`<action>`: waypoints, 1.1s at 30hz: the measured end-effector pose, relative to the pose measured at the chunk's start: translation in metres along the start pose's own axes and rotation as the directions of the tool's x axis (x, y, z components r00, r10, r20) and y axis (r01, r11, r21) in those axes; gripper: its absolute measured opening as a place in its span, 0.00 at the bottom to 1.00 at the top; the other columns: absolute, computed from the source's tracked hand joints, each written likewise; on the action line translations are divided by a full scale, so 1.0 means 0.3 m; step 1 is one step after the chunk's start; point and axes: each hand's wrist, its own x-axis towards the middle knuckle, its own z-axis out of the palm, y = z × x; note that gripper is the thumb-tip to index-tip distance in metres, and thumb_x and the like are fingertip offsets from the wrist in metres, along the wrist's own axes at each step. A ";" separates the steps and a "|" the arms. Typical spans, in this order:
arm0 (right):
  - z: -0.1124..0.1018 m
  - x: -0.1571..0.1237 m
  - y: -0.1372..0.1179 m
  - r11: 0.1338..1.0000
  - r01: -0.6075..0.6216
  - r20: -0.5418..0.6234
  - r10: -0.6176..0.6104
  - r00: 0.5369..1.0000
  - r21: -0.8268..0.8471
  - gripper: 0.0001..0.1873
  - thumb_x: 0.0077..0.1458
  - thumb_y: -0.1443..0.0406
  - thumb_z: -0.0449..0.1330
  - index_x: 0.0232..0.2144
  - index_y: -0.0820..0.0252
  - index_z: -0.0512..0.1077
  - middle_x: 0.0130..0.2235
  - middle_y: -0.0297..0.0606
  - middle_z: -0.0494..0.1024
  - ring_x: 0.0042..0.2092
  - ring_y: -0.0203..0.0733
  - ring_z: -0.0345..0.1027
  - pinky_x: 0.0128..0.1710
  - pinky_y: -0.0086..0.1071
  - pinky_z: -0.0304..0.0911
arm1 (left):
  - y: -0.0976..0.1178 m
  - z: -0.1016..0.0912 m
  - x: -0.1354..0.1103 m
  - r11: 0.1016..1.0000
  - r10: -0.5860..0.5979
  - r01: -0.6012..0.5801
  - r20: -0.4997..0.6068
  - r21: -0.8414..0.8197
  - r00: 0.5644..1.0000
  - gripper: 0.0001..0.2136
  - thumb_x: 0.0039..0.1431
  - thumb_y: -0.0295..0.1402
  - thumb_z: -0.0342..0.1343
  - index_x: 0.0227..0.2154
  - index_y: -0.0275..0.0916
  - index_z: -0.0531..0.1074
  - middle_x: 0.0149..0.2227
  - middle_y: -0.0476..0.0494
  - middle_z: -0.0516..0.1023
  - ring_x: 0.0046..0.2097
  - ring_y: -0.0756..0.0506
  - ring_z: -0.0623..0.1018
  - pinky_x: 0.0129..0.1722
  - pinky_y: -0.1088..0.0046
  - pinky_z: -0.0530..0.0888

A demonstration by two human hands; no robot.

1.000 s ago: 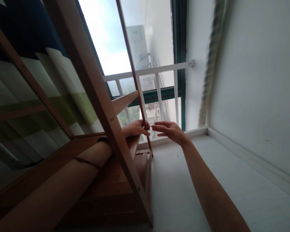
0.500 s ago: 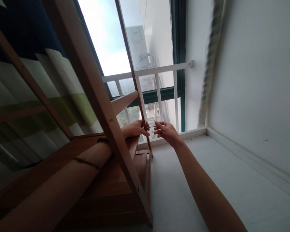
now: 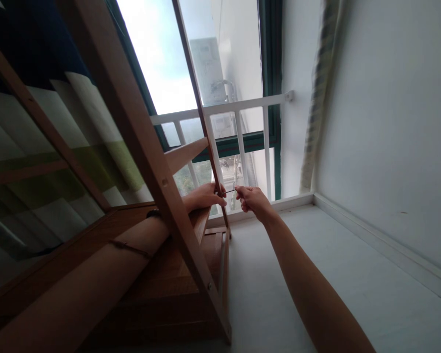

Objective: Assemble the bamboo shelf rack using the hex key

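- Slim, straight brown wooden post (image 3: 203,115), far: clasped by the left hand (image 3: 206,195), fingers curled round it.
- Thin, dark, straight rod (image 3: 230,190), just right of the post: pinched between closed fingertips by the right hand (image 3: 253,200).
- White, barred railing (image 3: 246,104): seen beyond.

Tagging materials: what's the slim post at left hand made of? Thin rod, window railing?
Slim post: likely stained wood; reddish-brown, squared edges.
Thin rod: probably metal; dark, slim, straight; finish unclear.
Window railing: likely painted metal; even white, slim bars.
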 end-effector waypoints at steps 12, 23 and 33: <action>-0.091 0.010 0.015 0.976 0.101 0.284 -0.154 0.946 0.193 0.19 0.41 0.66 0.66 0.39 0.65 0.72 0.37 0.42 0.78 0.40 0.38 0.73 0.44 0.32 0.69 | 0.013 -0.018 -0.001 0.960 -0.177 0.154 0.079 0.233 0.981 0.23 0.43 0.50 0.51 0.35 0.38 0.75 0.36 0.43 0.77 0.37 0.42 0.74 0.32 0.73 0.68; -0.091 0.019 0.045 0.967 0.231 0.228 -0.250 0.941 0.109 0.18 0.44 0.61 0.64 0.39 0.65 0.72 0.37 0.44 0.78 0.38 0.41 0.74 0.34 0.33 0.72 | 0.013 -0.011 -0.017 0.970 -0.107 0.103 0.007 0.222 0.994 0.22 0.48 0.50 0.48 0.36 0.38 0.74 0.34 0.43 0.77 0.36 0.42 0.74 0.33 0.72 0.67; 0.000 0.032 0.051 0.986 0.144 -0.033 -0.142 0.989 0.086 0.21 0.46 0.51 0.59 0.22 0.66 0.68 0.14 0.32 0.68 0.14 0.31 0.63 0.11 0.21 0.57 | -0.003 -0.002 -0.028 0.993 -0.014 0.006 -0.067 -0.119 0.998 0.17 0.50 0.31 0.35 0.18 0.36 0.67 0.21 0.44 0.71 0.26 0.47 0.70 0.31 0.71 0.67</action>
